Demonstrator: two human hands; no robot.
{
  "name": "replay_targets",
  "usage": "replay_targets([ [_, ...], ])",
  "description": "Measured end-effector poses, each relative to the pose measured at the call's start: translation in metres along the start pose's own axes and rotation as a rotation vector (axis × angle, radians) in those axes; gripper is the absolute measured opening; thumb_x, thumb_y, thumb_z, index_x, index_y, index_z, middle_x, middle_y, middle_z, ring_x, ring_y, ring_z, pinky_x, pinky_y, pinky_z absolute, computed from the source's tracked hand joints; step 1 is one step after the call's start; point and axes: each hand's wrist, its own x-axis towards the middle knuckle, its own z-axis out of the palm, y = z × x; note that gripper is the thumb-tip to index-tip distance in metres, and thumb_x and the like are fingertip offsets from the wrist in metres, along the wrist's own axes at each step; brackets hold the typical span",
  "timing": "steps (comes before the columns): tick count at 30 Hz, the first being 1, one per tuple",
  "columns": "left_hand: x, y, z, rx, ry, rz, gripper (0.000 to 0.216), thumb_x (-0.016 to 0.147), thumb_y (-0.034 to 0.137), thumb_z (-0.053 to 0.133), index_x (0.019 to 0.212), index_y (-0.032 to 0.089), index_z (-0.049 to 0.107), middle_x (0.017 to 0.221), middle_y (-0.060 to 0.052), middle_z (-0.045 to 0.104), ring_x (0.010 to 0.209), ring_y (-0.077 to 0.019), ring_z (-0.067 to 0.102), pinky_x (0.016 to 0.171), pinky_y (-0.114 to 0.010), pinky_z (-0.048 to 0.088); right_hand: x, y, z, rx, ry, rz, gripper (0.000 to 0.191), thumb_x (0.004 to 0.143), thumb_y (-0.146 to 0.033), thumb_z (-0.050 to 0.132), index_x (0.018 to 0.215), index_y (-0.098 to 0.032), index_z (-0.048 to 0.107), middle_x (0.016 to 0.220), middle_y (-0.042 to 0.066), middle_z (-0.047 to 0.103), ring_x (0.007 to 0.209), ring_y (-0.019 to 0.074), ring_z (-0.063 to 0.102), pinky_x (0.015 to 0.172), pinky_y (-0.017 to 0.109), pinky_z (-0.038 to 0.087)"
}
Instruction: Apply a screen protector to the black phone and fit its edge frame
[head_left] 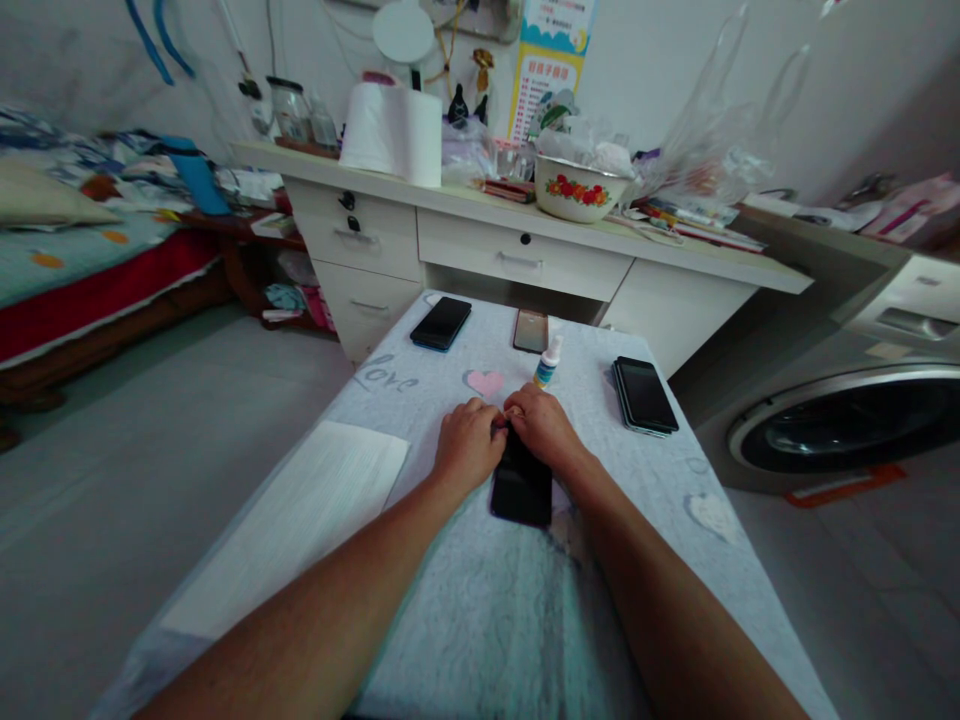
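A black phone (521, 487) lies flat on the pale blue tablecloth (465, 600) in front of me. Both hands meet at its far end. My left hand (469, 443) is closed, its fingertips pinched at the phone's top edge. My right hand (540, 425) is also closed and rests on the phone's upper part, covering it. What the fingertips pinch is too small to make out. A small dropper bottle (548, 363) stands just beyond my right hand.
More phones lie on the cloth: one at far left (441, 323), one at far middle (531, 330), a stack at right (643, 396). White paper (300, 520) lies at left. A cluttered desk (525, 230) stands behind, a washing machine (847, 420) at right, a bed (75, 260) at left.
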Motion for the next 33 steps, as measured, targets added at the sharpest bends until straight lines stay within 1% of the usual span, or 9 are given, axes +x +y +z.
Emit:
replay_targets([
  [6, 0.0003, 0.0008, -0.0003, -0.01, 0.006, -0.01, 0.007, 0.082, 0.024, 0.06, 0.086, 0.022, 0.066, 0.094, -0.004, 0.062, 0.095, -0.0211, 0.058, 0.083, -0.032, 0.042, 0.0041, 0.0027, 0.0056, -0.024, 0.038, 0.049, 0.021, 0.09, -0.014, 0.047, 0.089, -0.015, 0.068, 0.088, 0.007, 0.06, 0.081, 0.0148, 0.054, 0.075, 0.024, 0.037],
  [12, -0.0004, 0.0011, -0.001, -0.023, -0.004, -0.018, 0.007, 0.083, 0.025, 0.06, 0.086, 0.022, 0.066, 0.094, -0.004, 0.061, 0.096, -0.0207, 0.057, 0.085, -0.032, 0.041, 0.0076, 0.0057, 0.0093, -0.028, 0.075, 0.105, 0.022, 0.09, -0.014, 0.046, 0.089, -0.014, 0.068, 0.09, 0.007, 0.061, 0.083, 0.0154, 0.055, 0.076, 0.024, 0.037],
  [20, -0.0001, 0.0003, 0.0002, 0.003, 0.005, 0.003, 0.009, 0.083, 0.025, 0.059, 0.088, 0.021, 0.065, 0.096, -0.004, 0.062, 0.096, -0.0211, 0.057, 0.084, -0.032, 0.042, 0.0061, 0.0042, 0.0082, 0.003, 0.036, -0.008, 0.024, 0.09, -0.012, 0.044, 0.087, -0.014, 0.068, 0.087, 0.006, 0.06, 0.082, 0.0144, 0.054, 0.077, 0.024, 0.038],
  [26, -0.0009, 0.0016, -0.0008, 0.053, 0.004, -0.005, 0.01, 0.085, 0.026, 0.057, 0.087, 0.021, 0.064, 0.096, -0.005, 0.061, 0.095, -0.022, 0.057, 0.081, -0.033, 0.042, 0.0007, -0.0001, 0.0037, 0.041, -0.017, -0.055, 0.025, 0.091, -0.014, 0.044, 0.086, -0.016, 0.069, 0.087, 0.005, 0.058, 0.079, 0.0128, 0.054, 0.075, 0.023, 0.038],
  [29, -0.0011, 0.0022, -0.0019, 0.065, 0.002, -0.029, 0.009, 0.085, 0.027, 0.057, 0.085, 0.021, 0.064, 0.096, -0.005, 0.062, 0.095, -0.0223, 0.057, 0.08, -0.034, 0.041, 0.0001, -0.0005, 0.0034, 0.047, -0.013, -0.057, 0.024, 0.09, -0.014, 0.046, 0.087, -0.016, 0.069, 0.087, 0.005, 0.059, 0.08, 0.0131, 0.054, 0.075, 0.023, 0.038],
  [33, -0.0011, 0.0019, -0.0021, 0.054, 0.004, -0.037, 0.008, 0.084, 0.027, 0.058, 0.083, 0.023, 0.065, 0.094, -0.004, 0.062, 0.094, -0.0219, 0.057, 0.08, -0.033, 0.041, 0.0024, 0.0015, 0.0062, 0.023, 0.024, -0.014, 0.021, 0.089, -0.014, 0.047, 0.089, -0.015, 0.068, 0.088, 0.006, 0.06, 0.081, 0.0141, 0.055, 0.076, 0.023, 0.038],
])
